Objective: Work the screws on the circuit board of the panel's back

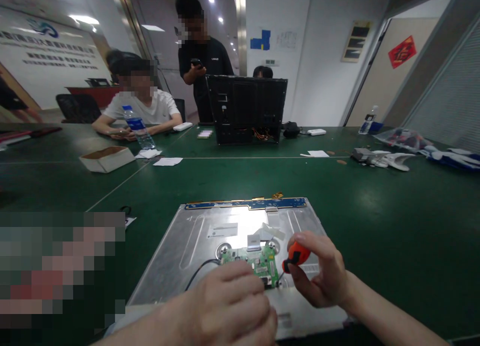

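A silver metal panel (195, 246) lies on the green table, with a blue circuit strip (225, 204) along its far edge. On its middle sits a green circuit board (268, 261), joined by a black cable on the left. My right hand (322, 271) grips a short orange and black screwdriver (299, 254) between thumb and fingers; its shaft slants down to the board's lower right corner. My left hand (232, 306) is curled over the near side of the board, partly covering it. The tips of its fingers are hidden, so what they may hold cannot be made out.
Beyond the panel stand a black monitor housing (247, 108), an open white box (108, 159) and a water bottle (138, 128). Plastic bags (403, 138) lie at the right. A person (140, 103) sits across the table; another (202, 61) stands behind it.
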{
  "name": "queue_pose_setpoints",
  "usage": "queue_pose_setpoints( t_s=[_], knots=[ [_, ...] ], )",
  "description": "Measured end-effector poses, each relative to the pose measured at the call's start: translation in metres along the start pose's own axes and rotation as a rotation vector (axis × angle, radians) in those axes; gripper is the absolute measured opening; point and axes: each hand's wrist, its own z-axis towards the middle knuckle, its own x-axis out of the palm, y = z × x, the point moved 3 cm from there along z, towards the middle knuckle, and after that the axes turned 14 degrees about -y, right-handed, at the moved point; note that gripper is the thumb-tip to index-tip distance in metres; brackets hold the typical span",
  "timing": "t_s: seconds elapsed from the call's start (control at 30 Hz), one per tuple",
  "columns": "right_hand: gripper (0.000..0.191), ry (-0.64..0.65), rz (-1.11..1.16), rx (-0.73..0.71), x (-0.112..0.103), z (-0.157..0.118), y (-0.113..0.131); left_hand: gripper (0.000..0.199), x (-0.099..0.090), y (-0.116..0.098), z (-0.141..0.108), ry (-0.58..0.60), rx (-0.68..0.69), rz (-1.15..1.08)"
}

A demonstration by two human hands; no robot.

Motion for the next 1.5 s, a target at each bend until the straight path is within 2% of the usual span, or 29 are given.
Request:
queue_pose_setpoints(
  t_s=[0.07, 0.13, 0.2, 0.3, 0.43, 0.6, 0.83, 1.13, 1.3, 1.5],
  knots=[
    [0.055, 0.005, -0.009, 0.008, 0.000, 0.000, 0.000, 0.015, -0.009, 0.017, 0.025, -0.090, -0.080, 0.088],
    [0.054, 0.011, -0.019, 0.014, 0.000, -0.001, 0.000, 0.008, -0.006, 0.026, 0.038, -0.002, -0.202, 0.095],
    [0.053, 0.003, -0.021, 0.006, 0.001, -0.002, 0.000, 0.020, 0.006, 0.029, 0.039, 0.114, -0.309, 0.105],
    [0.053, -0.020, -0.025, -0.001, 0.002, -0.004, -0.001, 0.025, 0.025, 0.029, 0.029, 0.145, -0.377, 0.103],
    [0.052, -0.013, -0.033, -0.004, 0.003, -0.007, -0.002, 0.017, 0.044, 0.027, 0.017, 0.065, -0.329, 0.122],
    [0.053, 0.035, 0.004, 0.016, 0.004, -0.006, 0.000, 0.007, 0.055, 0.023, 0.012, 0.019, -0.225, 0.241],
    [0.061, 0.034, 0.008, 0.009, 0.003, -0.005, 0.003, 0.009, 0.059, 0.021, 0.009, 0.001, -0.258, 0.260],
    [0.059, 0.030, -0.031, 0.003, 0.004, -0.003, 0.003, 0.008, 0.062, 0.022, 0.007, -0.081, -0.255, 0.218],
    [0.061, 0.090, -0.023, 0.027, 0.002, -0.002, 0.002, 0.008, 0.059, 0.022, 0.010, -0.038, -0.268, 0.204],
    [0.058, 0.017, -0.064, 0.000, 0.002, -0.003, 0.003, 0.008, 0.061, 0.022, 0.008, -0.020, -0.273, 0.225]
  ],
)
